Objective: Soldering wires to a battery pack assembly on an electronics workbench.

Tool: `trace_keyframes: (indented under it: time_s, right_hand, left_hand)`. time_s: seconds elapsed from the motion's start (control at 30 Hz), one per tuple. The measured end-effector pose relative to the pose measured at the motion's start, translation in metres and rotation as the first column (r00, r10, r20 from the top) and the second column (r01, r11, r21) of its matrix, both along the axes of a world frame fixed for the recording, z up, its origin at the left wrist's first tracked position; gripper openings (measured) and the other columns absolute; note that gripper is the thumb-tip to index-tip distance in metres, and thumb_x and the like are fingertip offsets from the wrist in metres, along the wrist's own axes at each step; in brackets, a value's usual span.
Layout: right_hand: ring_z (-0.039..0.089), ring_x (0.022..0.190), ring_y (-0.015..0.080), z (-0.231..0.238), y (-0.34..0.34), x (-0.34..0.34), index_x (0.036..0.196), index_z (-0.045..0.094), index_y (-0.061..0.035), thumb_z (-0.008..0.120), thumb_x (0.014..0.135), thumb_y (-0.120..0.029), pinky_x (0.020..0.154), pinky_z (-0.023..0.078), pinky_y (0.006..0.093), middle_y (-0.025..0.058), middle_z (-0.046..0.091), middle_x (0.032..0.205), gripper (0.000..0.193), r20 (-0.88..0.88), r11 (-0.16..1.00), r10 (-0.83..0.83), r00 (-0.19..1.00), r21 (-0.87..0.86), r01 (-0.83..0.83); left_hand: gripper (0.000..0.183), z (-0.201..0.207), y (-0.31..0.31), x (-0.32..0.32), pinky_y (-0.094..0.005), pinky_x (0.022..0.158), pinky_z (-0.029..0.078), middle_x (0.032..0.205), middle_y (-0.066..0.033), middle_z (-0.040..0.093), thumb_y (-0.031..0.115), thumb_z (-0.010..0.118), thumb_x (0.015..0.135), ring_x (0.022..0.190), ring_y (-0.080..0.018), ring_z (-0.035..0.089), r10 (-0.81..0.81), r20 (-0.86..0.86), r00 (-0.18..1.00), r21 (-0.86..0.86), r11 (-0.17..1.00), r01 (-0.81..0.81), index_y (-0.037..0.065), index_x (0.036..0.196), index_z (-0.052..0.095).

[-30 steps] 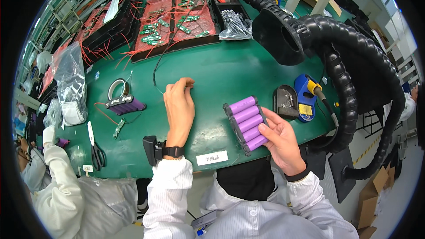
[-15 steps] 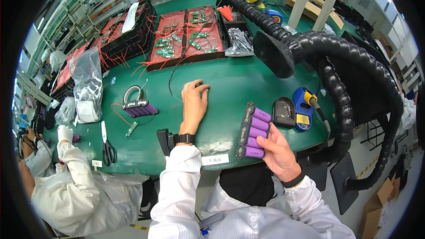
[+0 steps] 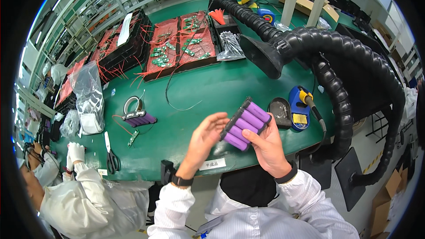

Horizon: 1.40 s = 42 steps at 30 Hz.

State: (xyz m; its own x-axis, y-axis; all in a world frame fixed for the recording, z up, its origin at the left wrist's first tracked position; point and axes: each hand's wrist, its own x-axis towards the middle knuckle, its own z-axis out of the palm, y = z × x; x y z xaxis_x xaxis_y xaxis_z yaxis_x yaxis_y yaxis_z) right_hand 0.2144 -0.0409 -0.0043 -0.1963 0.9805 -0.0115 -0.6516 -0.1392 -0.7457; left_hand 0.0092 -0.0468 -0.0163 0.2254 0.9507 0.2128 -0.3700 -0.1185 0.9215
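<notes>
My right hand (image 3: 271, 152) grips a battery pack (image 3: 246, 126) of purple cylindrical cells with black end holders, tilted above the table's front edge. Its thumb lies across the cells. My left hand (image 3: 203, 140) is open beside the pack's left end, fingers stretched toward it; whether they touch it I cannot tell. On the table to the left stands a second purple battery pack (image 3: 141, 118), with a small green circuit board (image 3: 133, 138) on a red wire next to it. A thin dark cable (image 3: 167, 89) with a pale end lies on the green mat beyond my hands.
Trays (image 3: 195, 65) of green boards and red wires stand at the back. A soldering iron stand (image 3: 297, 106) and a black dish (image 3: 280, 114) sit at right, below a black fume hose (image 3: 336, 46). Scissors (image 3: 111, 157) lie left, near a co-worker's gloved hand (image 3: 76, 152).
My left hand has drawn back from the middle of the table to the held pack. The pack has moved left and up and tilted in my right hand. The cable's pale end now shows.
</notes>
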Motion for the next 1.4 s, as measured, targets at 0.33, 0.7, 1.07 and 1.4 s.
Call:
trace_keyframes:
  time_s: [0.33,0.7,1.07,1.4]
  right_hand:
    - [0.067,0.105,0.0128,-0.013,0.006,0.005,0.111,0.055,-0.0043,0.083,0.084,0.006,0.098,0.054,0.0325,0.0057,0.069,0.110,0.040,0.323,0.986,-0.024,0.946,0.166,-0.032]
    - [0.074,0.089,0.0122,-0.022,0.022,0.007,0.106,0.064,-0.0006,0.084,0.084,0.000,0.078,0.057,0.0271,0.0100,0.079,0.098,0.030,0.739,0.922,-0.187,0.648,0.360,-0.145]
    - [0.075,0.089,0.0238,-0.025,0.026,0.013,0.111,0.067,-0.0017,0.086,0.083,-0.011,0.080,0.056,0.0338,0.0135,0.076,0.098,0.035,0.818,0.899,-0.212,0.535,0.378,-0.221]
    - [0.074,0.096,0.0189,-0.024,0.029,0.018,0.115,0.067,-0.0013,0.086,0.083,-0.009,0.088,0.056,0.0319,0.0106,0.077,0.104,0.038,0.870,0.895,-0.176,0.460,0.336,-0.293]
  left_hand:
    - [0.034,0.009,-0.009,0.015,-0.0298,0.095,0.056,0.115,-0.0103,0.073,-0.007,0.079,0.088,0.105,-0.0160,0.069,0.310,-0.245,0.919,0.118,0.950,-0.289,-0.005,0.120,0.068]
    - [0.031,0.001,0.006,-0.008,-0.0335,0.081,0.055,0.094,-0.0082,0.076,0.004,0.089,0.077,0.088,-0.0214,0.072,0.326,-0.595,0.735,0.197,0.945,-0.259,0.003,0.105,0.077]
    - [0.035,-0.006,0.026,-0.028,-0.0313,0.084,0.055,0.100,-0.0067,0.075,0.006,0.089,0.079,0.090,-0.0176,0.070,0.163,-0.591,0.790,0.215,0.976,-0.041,0.002,0.110,0.074]
    - [0.033,-0.010,0.035,-0.030,-0.0344,0.081,0.055,0.099,-0.0086,0.074,0.005,0.087,0.080,0.088,-0.0218,0.071,0.088,-0.594,0.800,0.238,0.969,0.071,0.002,0.110,0.073]
